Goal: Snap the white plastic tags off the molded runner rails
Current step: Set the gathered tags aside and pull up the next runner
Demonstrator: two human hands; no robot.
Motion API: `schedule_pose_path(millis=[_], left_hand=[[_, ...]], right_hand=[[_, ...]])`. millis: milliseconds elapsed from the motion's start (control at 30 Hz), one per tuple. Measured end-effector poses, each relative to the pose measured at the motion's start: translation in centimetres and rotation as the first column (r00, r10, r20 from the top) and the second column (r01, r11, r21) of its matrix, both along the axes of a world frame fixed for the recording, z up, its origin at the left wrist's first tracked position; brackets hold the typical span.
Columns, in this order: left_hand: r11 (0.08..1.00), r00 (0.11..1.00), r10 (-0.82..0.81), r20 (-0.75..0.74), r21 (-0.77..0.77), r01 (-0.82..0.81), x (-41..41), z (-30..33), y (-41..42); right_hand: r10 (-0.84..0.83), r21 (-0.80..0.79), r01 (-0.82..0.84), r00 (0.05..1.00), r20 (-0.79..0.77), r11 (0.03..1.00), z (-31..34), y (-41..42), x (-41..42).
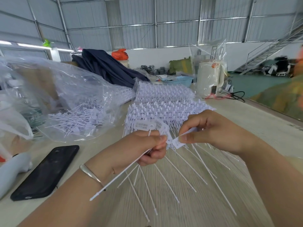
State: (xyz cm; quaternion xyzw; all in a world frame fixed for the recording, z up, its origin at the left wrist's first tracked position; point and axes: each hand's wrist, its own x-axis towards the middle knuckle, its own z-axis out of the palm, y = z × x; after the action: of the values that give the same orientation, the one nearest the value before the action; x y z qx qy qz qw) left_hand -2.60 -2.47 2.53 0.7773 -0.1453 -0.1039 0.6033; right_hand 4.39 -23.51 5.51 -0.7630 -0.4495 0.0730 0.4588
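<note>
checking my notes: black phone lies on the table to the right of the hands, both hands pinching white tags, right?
Not quite. In the head view the black phone lies on the table to the left of the hands, beside the left forearm. The rest holds: the left hand and right hand both pinch white tags.

A phone lies on the table, left of the hands. Behind them sit stacked runner rails; a bag of loose tags lies to their left.
</note>
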Motion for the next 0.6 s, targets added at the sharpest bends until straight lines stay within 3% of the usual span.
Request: schedule_pose_path(millis=[100,300,433,600], left_hand=[[1.0,0.999,0.027,-0.02,-0.01,-0.027,-0.1,0.3,1.4],[0.96,0.961,0.27,0.058,-0.088,-0.265,0.8,-0.7,1.4],[0.919,0.944,0.328,0.034,-0.242,-0.311,1.0,-1.1,0.2],[0.894,0.913,0.391,0.117,-0.287,-0.345,0.6,-1.1,-0.9]], right_hand=[[-0.064,-0.005,0.065,0.998,0.023,0.998,0.2,-0.9,0.6],[-0.165,0.111,0.159,0.985,0.047,0.981,-0.2,-1.0,1.3],[-0.196,0.195,0.184,0.98,0.045,0.963,-0.8,0.0,1.1],[-0.189,0.204,0.186,0.982,-0.008,0.961,-1.3,0.6,0.9]])
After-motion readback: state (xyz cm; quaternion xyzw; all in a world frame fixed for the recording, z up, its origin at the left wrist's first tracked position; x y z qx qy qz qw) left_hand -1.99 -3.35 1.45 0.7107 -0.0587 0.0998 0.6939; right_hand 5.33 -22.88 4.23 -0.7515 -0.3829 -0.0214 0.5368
